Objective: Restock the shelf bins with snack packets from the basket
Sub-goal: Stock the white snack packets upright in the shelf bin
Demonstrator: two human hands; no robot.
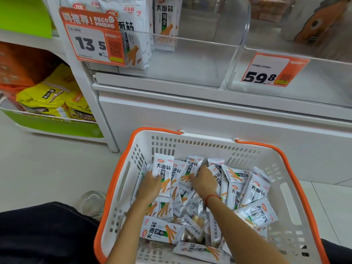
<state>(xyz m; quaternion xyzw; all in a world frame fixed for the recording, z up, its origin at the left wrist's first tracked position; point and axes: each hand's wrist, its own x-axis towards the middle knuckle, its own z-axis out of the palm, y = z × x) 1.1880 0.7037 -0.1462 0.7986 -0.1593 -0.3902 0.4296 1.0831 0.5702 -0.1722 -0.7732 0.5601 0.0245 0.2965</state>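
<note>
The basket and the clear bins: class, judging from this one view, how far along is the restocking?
Done: a few snack packets stand at the left of the left clear bin. In hand: the left hand and right hand are on packets inside the basket. Left: the basket holds many packets, and most of the bin is bare.

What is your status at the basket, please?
Left hand grips a packet. Right hand grips another packet. Both in basket. Bin half empty, nothing blocking.
</note>
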